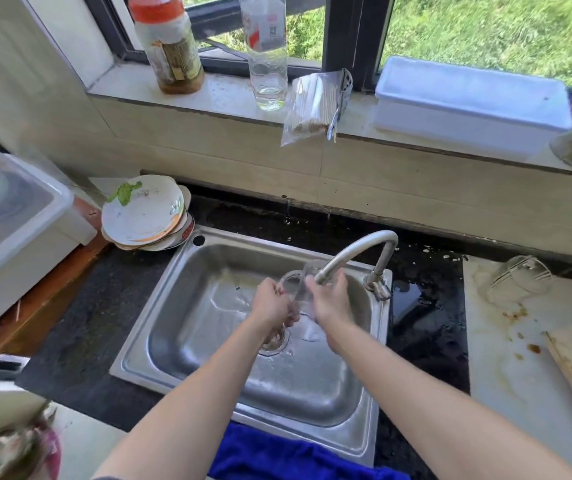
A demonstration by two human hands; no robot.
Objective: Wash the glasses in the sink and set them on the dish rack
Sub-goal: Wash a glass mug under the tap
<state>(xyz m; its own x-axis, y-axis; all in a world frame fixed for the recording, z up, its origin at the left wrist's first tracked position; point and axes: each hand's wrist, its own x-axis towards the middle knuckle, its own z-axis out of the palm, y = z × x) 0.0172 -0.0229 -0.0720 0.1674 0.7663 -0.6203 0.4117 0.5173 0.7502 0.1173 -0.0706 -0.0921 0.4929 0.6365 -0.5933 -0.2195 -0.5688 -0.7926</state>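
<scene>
The left hand [272, 304] and right hand [331, 301] both grasp 1 clear glass [296, 287], held tilted over the sink [187, 306] with its top just under the tap [357, 251] spout. The left fingers curl at the glass's rim, and the right hand wraps its side from the right. Both bare forearms reach in from the bottom edge. Below the hands sits the drain [275, 341], and the steel around it looks wet. A blue cloth [270, 452] hangs over the sink's near edge. A puddle lies on the dark counter [80, 341] right of the tap. Further right, the other glass [519, 278] lies on its side on a stained white board [519, 358]. At the sink's far left corner is a stack of dirty plates [144, 213]. On the sill [229, 90] behind stand a jar [170, 46] with an orange lid, a clear bottle [267, 53], a bag [315, 105] of sticks and a white box [471, 98].
</scene>
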